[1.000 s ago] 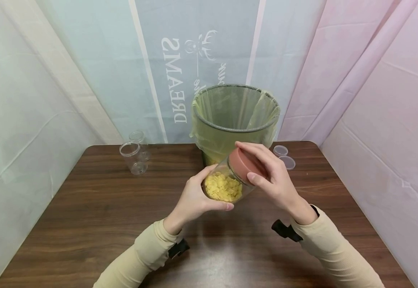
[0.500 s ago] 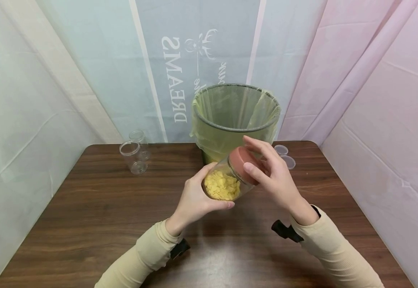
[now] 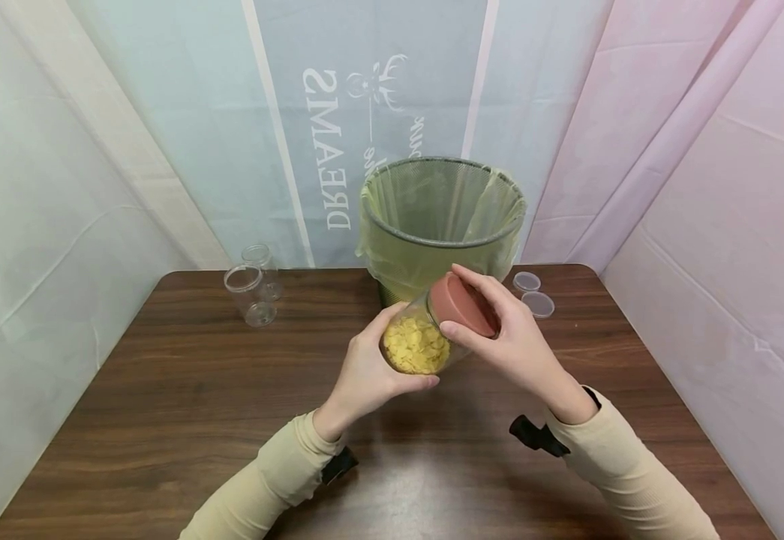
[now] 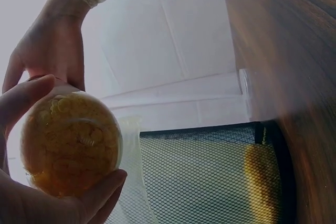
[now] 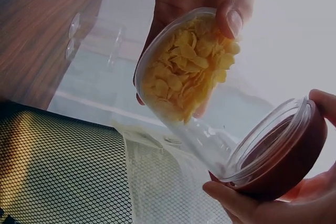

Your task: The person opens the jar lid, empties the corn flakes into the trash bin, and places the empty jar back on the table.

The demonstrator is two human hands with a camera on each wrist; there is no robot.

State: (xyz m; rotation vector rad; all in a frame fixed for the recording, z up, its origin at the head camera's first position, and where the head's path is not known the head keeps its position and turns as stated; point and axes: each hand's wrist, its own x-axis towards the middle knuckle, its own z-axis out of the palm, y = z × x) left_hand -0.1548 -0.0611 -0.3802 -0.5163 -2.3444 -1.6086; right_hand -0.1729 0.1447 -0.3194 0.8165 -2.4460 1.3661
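Observation:
A clear jar (image 5: 205, 140) is held tilted above the table, its reddish-brown lid (image 3: 461, 306) toward the upper right. Yellow flakes (image 3: 416, 346), like corn flakes, lie in its lower part. My left hand (image 3: 363, 373) grips the jar around its base, thumb along the near side. Fingers and thumb of my right hand (image 3: 509, 330) grip the lid's rim from opposite sides. In the right wrist view the lid (image 5: 286, 156) sits on the jar's mouth. The left wrist view looks at the jar's round bottom (image 4: 73, 142), with flakes behind it.
A mesh bin (image 3: 442, 244) with a yellowish liner stands just beyond the jar. Two clear containers (image 3: 250, 296) without lids are at the back left of the wooden table (image 3: 196, 420). Two clear round lids (image 3: 538, 304) lie at the back right.
My right hand loosened its fingers from the lid half a second ago and now grips it again, thumb lower on the rim. The left hand and jar have barely moved.

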